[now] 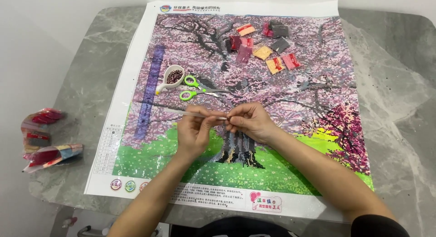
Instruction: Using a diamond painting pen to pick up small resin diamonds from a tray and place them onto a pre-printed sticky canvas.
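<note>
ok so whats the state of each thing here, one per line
left hand: pinching the pen near its tip
right hand: fingertips at the pen tip
pen: held level above the canvas
scissors: lying on the canvas, blades nearly shut
bead tray: upright, dark beads inside
bead packets: scattered at the top
canvas: spread flat on the table

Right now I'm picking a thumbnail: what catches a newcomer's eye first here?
The big pink blossom-tree canvas covering the grey marble table. At its middle, the left hand and right hand pinch a thin white pen between them. Green-handled scissors lie just above.
</note>
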